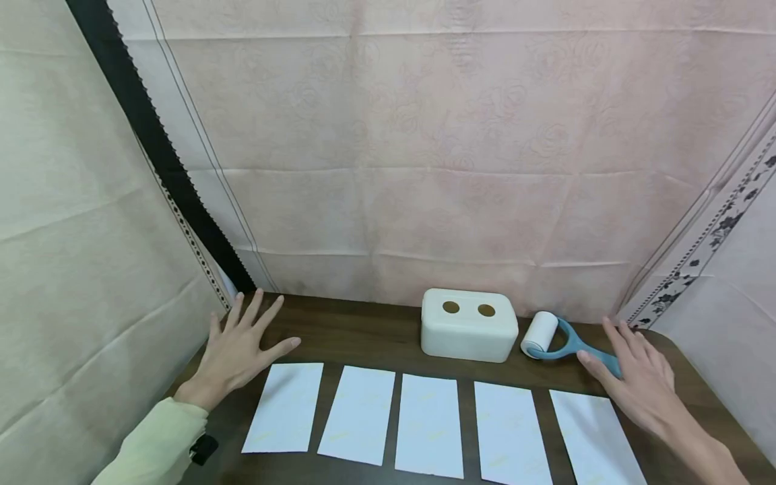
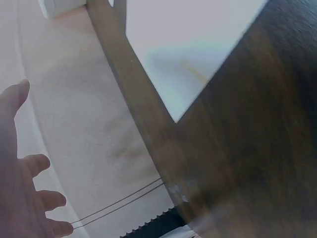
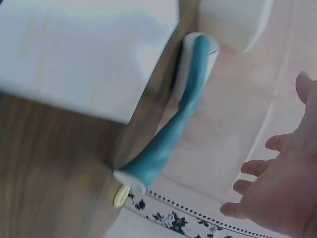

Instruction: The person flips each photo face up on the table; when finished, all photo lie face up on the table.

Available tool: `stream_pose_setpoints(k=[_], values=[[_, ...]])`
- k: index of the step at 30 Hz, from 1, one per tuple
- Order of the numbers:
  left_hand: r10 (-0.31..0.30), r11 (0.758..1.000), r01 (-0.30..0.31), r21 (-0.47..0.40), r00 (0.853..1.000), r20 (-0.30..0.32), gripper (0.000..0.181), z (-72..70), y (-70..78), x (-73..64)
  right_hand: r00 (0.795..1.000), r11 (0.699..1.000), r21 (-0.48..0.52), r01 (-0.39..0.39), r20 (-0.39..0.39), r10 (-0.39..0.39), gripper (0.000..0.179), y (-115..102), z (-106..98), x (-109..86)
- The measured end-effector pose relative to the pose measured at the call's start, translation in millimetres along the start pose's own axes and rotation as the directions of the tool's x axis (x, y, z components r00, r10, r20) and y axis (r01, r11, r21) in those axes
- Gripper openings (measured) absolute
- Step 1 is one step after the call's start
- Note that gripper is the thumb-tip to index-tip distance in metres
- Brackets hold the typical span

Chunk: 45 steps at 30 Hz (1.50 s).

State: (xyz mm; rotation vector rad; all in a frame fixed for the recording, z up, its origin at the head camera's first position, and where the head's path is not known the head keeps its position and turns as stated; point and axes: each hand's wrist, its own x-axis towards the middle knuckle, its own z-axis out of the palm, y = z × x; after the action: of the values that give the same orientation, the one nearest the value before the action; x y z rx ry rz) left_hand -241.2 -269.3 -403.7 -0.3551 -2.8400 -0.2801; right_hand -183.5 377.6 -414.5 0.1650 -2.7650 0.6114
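My left hand (image 1: 233,350) is spread with straight fingers over the far left part of the table, beyond the leftmost sheet of white paper (image 1: 285,407). It holds nothing. On the right, my right hand (image 1: 645,380) is held out with its fingers extended, overlapping the handle end of a lint roller (image 1: 570,345) in the head view. From the right wrist, the lint roller's blue handle (image 3: 166,141) shows apart from the fingers. Its white roll (image 1: 541,331) points toward a white box (image 1: 469,330) with two round holes on top.
Several white sheets lie in a row along the near part of the dark wooden table (image 1: 345,323), faint yellow marks on them. Pale cloth (image 1: 412,168) hangs behind and at both sides. A small yellowish object (image 3: 121,196) shows near the handle's end.
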Motion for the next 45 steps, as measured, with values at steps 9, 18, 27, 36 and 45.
stream_pose_setpoints(k=[9,18,27,36,45], values=[[0.011,0.991,-0.019,-0.129,0.998,-0.062,0.089,-6.4,11.6,4.2,0.999,0.965,0.261,-0.002,0.047,-0.011,0.078,-27.1,-6.1,11.0],[-0.014,0.956,-0.018,-0.292,0.994,-0.108,0.084,-11.6,25.5,4.3,0.997,0.886,0.458,-0.07,0.063,0.047,0.073,-62.5,-0.7,18.0],[-0.03,0.919,-0.03,-0.393,0.989,-0.146,0.081,-13.0,30.0,-0.5,0.999,0.849,0.527,-0.022,-0.029,0.044,0.066,-101.9,13.8,23.8],[0.004,0.889,-0.09,-0.449,0.982,-0.189,0.079,-13.7,31.3,-5.5,1.0,0.785,0.62,0.015,-0.026,0.002,0.058,-142.3,40.9,32.4],[0.042,0.887,-0.142,-0.44,0.972,-0.23,0.08,-11.8,26.2,-16.0,0.999,0.709,0.706,0.01,0.024,-0.038,0.056,-180.9,68.6,39.1]])
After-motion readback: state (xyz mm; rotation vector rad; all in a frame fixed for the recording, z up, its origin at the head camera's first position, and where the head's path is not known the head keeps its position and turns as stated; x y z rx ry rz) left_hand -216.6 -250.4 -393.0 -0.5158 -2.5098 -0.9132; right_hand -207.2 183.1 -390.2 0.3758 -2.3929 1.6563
